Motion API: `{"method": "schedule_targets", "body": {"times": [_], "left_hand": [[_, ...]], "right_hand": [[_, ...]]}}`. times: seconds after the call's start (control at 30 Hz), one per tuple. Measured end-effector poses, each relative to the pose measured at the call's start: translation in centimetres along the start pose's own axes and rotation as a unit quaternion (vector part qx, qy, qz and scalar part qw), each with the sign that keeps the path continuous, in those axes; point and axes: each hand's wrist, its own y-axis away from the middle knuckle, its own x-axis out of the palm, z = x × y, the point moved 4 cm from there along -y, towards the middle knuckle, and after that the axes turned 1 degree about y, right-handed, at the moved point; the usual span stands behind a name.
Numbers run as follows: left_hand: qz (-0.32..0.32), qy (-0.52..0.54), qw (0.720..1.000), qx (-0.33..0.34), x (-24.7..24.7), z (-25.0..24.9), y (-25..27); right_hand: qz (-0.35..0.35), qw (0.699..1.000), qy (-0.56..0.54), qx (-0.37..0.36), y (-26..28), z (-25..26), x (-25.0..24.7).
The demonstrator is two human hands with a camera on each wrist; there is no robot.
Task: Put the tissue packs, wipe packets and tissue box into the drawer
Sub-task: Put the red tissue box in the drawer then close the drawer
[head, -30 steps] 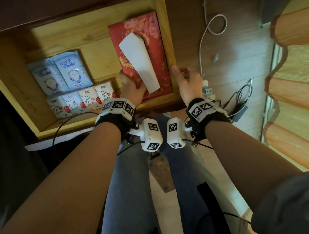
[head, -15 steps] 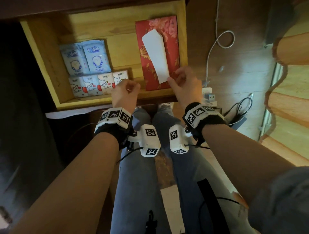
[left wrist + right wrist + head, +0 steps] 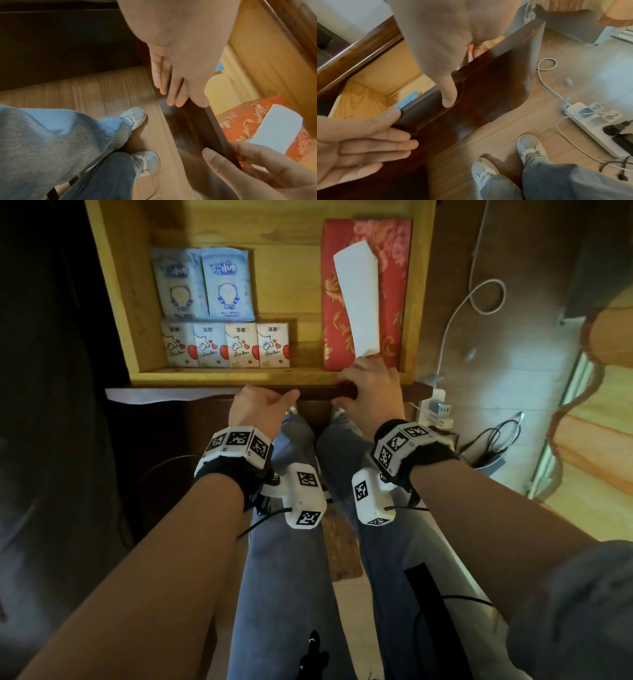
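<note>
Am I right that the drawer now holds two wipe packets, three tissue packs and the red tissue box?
Not quite: the head view shows four tissue packs, in a row at the drawer's front. The two wipe packets and the red tissue box are as you say.

Inside the drawer (image 3: 113, 302), four tissue packs (image 3: 226, 345) are lined up along the front wall, towards the left. Two wipe packets (image 3: 205, 284) are placed directly behind them. The tissue box (image 3: 394, 302) is set against the right wall, reaching the front right corner.
</note>
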Motion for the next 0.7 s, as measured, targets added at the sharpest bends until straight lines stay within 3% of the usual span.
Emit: {"method": "schedule_targets", "body": {"times": [0.4, 0.57, 0.63, 0.7], "left_hand": [[-0.043, 0.030, 0.996, 0.070, -3.4, -4.1, -3.7], [-0.064, 0.071, 0.992, 0.079, -5.0, -5.2, -4.7], [-0.069, 0.078, 0.992, 0.074, -5.8, -5.2, -5.3], [-0.066, 0.082, 0.993, 0.061, -6.2, -4.9, -6.1]], "right_hand": [[-0.133, 0.990, -0.008, 0.050, -4.3, 2.0, -3.0], [-0.216, 0.975, -0.045, 0.006, -5.2, 3.6, -4.6], [-0.192, 0.978, -0.086, -0.001, -5.5, 3.9, -4.2], [-0.128, 0.985, -0.109, 0.036, -6.3, 3.7, -3.3]]}}
